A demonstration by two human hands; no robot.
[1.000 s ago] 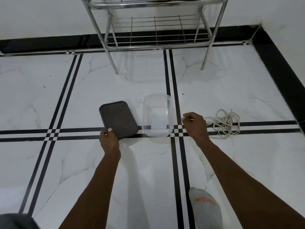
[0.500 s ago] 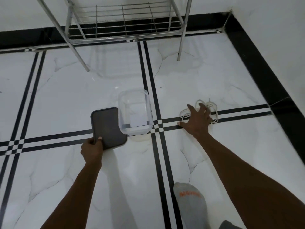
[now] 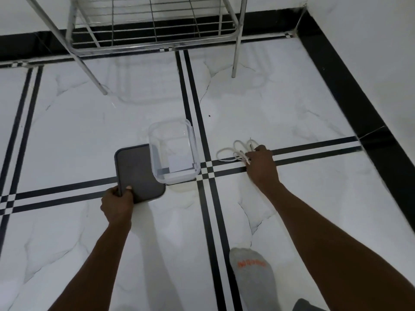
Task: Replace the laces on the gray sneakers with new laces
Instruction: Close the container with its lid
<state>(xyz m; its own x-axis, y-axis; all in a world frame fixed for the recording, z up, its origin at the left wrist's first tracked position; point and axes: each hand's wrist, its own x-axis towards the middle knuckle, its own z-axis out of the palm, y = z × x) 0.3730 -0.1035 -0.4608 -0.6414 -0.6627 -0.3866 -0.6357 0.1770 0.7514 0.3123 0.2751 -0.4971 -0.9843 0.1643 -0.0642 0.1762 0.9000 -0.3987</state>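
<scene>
The white laces (image 3: 233,151) are bunched on the floor (image 3: 314,108) and are gripped by the curled right hand (image 3: 261,164). The dark lid (image 3: 138,173), beside the clear box (image 3: 174,153), is pinched at its corner by the left hand (image 3: 116,204).

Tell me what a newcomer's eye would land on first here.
Probably the right hand gripping a bunch of white laces on the black-striped white floor. Next, the clear plastic container at centre, with the left hand holding the dark lid lying beside it. A grey-socked foot shows at the bottom.
</scene>
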